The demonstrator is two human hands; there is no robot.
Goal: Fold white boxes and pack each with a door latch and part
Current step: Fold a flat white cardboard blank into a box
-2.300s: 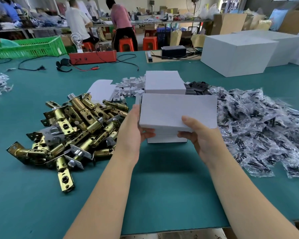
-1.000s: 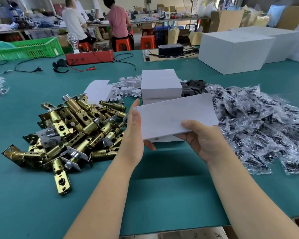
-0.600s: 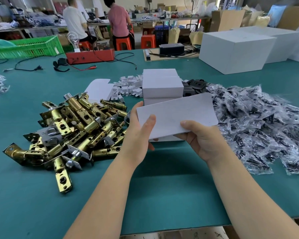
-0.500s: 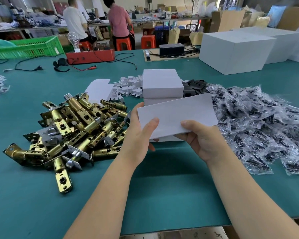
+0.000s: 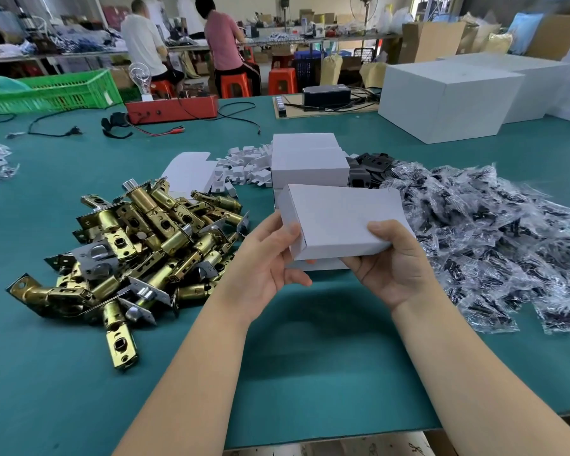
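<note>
white box [image 5: 338, 222], partly squared up, is held above the green table [image 5: 310, 373] near its front edge, tilted so its left end faces the camera. left hand [image 5: 270, 258] grips that left end, thumb on the upper face and fingers curled under. right hand [image 5: 392, 264] grasps the box's near right corner, thumb on top and fingers beneath. just behind it stands a stack of finished white boxes [image 5: 308, 162]. brass door latches [image 5: 139, 251] lie heaped toward the table's left side, and bagged parts [image 5: 481, 238] spread toward the right edge. small white inserts [image 5: 244, 169] and black plates [image 5: 369, 169] lie either side of the stack. large white cartons [image 5: 448, 97] sit at the far right corner.
</note>
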